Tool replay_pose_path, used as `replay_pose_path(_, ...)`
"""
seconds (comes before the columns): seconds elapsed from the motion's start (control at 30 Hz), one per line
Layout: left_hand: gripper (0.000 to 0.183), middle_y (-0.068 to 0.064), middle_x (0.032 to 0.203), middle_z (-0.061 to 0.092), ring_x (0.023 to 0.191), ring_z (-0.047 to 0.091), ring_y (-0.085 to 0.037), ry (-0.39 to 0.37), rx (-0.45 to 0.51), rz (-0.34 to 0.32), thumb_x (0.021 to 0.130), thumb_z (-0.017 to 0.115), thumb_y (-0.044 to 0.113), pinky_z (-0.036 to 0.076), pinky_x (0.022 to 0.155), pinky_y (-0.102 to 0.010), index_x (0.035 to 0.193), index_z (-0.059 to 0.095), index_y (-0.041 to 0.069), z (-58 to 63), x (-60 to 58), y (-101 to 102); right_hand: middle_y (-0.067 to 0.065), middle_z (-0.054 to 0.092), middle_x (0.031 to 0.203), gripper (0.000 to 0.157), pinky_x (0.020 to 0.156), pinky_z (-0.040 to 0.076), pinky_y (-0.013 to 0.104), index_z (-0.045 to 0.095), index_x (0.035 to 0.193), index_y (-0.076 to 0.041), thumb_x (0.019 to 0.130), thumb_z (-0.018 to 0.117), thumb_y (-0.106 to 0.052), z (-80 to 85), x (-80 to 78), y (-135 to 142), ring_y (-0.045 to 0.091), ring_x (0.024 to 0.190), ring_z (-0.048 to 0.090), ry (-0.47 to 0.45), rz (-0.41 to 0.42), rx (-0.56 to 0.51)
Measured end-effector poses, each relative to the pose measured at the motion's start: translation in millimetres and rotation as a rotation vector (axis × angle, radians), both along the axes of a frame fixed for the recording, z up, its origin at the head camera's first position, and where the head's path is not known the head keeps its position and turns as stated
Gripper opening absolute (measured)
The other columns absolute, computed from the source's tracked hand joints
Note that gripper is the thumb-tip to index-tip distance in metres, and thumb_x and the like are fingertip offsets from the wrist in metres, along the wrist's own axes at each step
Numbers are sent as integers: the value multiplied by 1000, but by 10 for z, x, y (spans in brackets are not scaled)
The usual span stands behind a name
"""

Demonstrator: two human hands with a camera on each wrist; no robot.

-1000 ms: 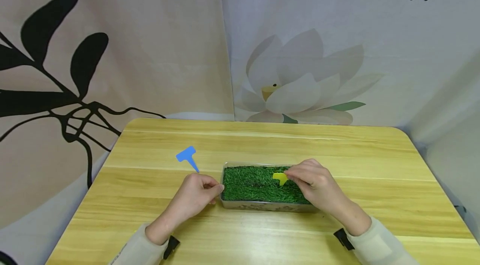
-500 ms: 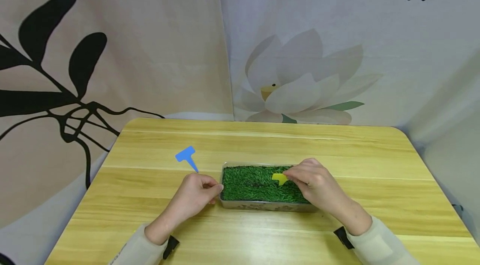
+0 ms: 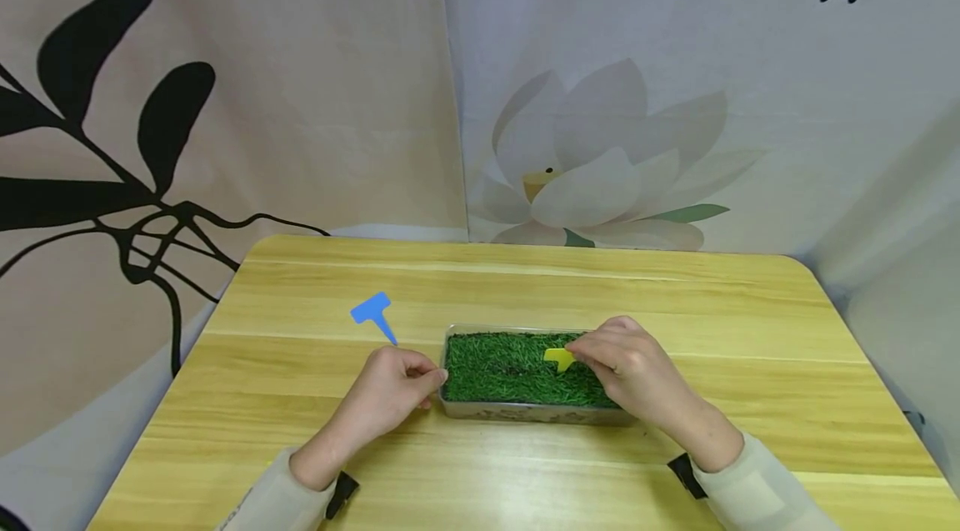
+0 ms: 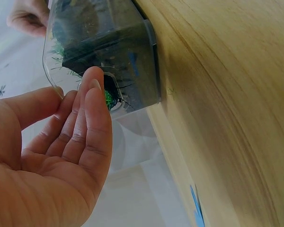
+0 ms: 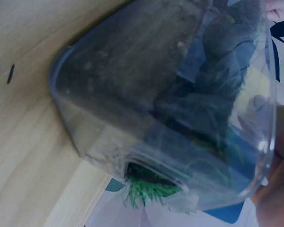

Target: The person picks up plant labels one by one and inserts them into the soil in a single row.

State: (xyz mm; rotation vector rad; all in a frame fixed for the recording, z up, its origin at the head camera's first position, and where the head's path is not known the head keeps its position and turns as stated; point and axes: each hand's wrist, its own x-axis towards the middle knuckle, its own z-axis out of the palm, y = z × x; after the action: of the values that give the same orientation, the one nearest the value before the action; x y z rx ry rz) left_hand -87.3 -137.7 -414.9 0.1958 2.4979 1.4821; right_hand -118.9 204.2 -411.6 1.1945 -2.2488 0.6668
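A clear plastic box (image 3: 536,413) stands on the table with green artificial grass (image 3: 495,368) filling its top. At its left end, my left hand (image 3: 397,393) pinches the rim between thumb and forefinger; the other fingers lie along the outside wall in the left wrist view. My right hand (image 3: 637,368) pinches the right side of a yellow T-shaped plant label (image 3: 558,358), whose stem points down into the grass. The stem's lower end is hidden. A blue T-shaped plant label (image 3: 372,313) lies on the table behind my left hand.
The light wooden table (image 3: 480,481) extends to a printed curtain (image 3: 315,97) behind it. In the right wrist view, a small dark mark (image 5: 10,74) shows on the tabletop, and some grass (image 5: 149,191) shows through an opening in the box's end.
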Motion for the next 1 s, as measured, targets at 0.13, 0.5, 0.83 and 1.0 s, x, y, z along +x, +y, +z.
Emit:
replay_pose_path(0.13,18,1,75,75,65,71,-27,2,-1,-1,98,71,11,39,46,-23,83,81,10,-1,-1,-2,3,79,93,37,79,55,37,81,99,-4,68,87,16,8,2,-7,16,80,74,11,9,-1)
replay_pose_path(0.5,18,-1,75,75,65,71,-27,2,-11,3,98,72,12,37,45,-22,83,81,10,0,1,6,0,78,92,36,81,54,36,80,100,-5,71,88,13,-4,14,8,14,80,71,-37,7,-3)
replay_pose_path(0.83,17,0,75,75,65,71,-28,1,-20,3,97,71,11,39,46,-23,83,81,9,23,3,14,-2,78,95,39,84,52,35,79,106,-7,72,90,8,4,9,53,13,81,70,-99,5,-23)
replay_pose_path(1.0,18,-3,75,75,65,71,-29,2,-20,-5,98,71,10,38,46,-22,82,80,9,24,6,11,-1,78,95,39,84,53,37,79,105,-7,70,92,5,14,4,62,14,82,71,-91,8,-39)
